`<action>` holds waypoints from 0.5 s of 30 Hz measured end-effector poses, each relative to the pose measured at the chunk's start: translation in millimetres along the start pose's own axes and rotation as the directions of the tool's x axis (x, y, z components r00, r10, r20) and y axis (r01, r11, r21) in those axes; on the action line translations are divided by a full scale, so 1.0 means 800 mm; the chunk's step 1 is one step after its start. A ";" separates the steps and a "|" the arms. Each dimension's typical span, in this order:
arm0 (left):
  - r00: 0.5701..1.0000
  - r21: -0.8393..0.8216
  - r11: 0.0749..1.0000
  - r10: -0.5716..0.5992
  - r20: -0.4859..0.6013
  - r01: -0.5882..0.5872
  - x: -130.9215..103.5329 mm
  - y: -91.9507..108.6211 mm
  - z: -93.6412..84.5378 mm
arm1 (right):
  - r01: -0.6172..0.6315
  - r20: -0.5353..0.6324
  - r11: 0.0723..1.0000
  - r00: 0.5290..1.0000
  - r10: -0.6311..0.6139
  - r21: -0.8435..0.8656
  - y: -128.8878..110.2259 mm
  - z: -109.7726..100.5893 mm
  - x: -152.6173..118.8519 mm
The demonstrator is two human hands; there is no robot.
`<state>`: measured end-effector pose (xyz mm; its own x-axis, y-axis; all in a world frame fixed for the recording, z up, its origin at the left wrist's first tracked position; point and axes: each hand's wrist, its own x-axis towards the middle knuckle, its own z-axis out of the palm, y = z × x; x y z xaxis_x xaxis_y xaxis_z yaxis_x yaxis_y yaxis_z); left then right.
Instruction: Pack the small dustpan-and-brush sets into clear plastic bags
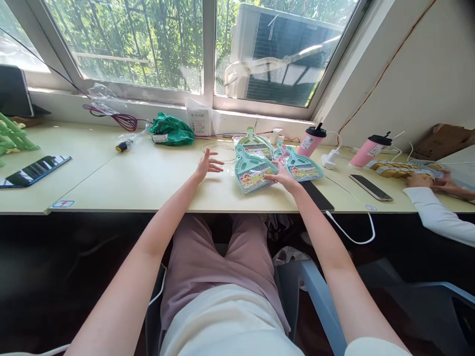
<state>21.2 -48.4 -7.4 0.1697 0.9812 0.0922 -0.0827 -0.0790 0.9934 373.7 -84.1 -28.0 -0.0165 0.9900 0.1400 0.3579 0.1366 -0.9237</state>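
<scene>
Our right hand (284, 178) pinches the front dustpan (254, 170) by its right edge, over the worktop (144, 178); our left hand (204, 167) is spread, holding nothing. Other packs (305, 169) crowd close: a careless pull could snag them, jostling the nearer cup (310, 142).

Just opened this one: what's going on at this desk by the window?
A seated person's right hand is on the front packaged teal dustpan-and-brush set. The left hand is open, holding nothing, off to the left. More packaged sets lie behind and to the right. Further right, a co-worker's hands are at some yellow packaged items.
</scene>
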 end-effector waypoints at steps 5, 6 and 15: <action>0.984 0.058 0.998 -0.024 -0.178 0.035 0.010 -0.005 -0.012 | 0.104 -0.055 0.879 0.988 -0.146 -0.466 0.024 -0.037 -0.004; 0.982 0.069 0.997 -0.027 -0.188 0.040 0.011 -0.007 -0.013 | 0.127 -0.079 0.834 0.977 -0.200 -0.537 0.024 -0.035 -0.005; 0.972 0.162 0.987 0.025 -0.235 0.013 0.020 -0.023 -0.021 | 0.364 -0.281 0.676 0.708 -0.648 -0.641 -0.076 0.056 -0.100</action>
<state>8.7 -28.4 -25.1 -0.0682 0.9928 0.0989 0.0793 -0.0934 0.9925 311.5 -170.4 0.8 0.0192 0.6029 0.7976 0.8343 0.4300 -0.3451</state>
